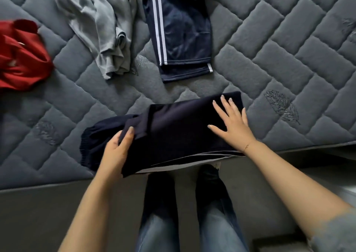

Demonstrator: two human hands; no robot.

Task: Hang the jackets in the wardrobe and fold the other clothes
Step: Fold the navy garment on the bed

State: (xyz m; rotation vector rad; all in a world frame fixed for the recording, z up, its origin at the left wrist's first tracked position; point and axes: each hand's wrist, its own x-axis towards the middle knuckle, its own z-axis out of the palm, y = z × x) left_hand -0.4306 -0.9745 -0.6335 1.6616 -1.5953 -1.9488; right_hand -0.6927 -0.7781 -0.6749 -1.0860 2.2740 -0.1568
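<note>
Right now my 2 hands are on a dark navy folded garment of smooth knit fabric (173, 132), which lies at the near edge of the grey quilted mattress (289, 69), just in front of my legs. My left hand (117, 147) has its grip clenched on the garment's left end: the thumb lies on top of the cloth and the fingers curl underneath, lifting that end a little off the bed. My right hand (233, 124) is released, fingers straight and spread, pressing flat on the garment's right half. Thin pale edges of layered fabric show along the garment's near side, where it hangs slightly past the mattress edge.

Farther back on the mattress, well apart from my hands, a pair of navy track trousers with 2 white side stripes (179, 34) lies stretched out, its cuffs pointing toward me. Just beside it to the left sits a crumpled light grey cotton top (102, 26), touching or nearly touching the trousers near the top. At the far left edge lies a bunched red garment (21, 57), partly cut off by the frame. Below, I see my blue jeans (212, 228).
</note>
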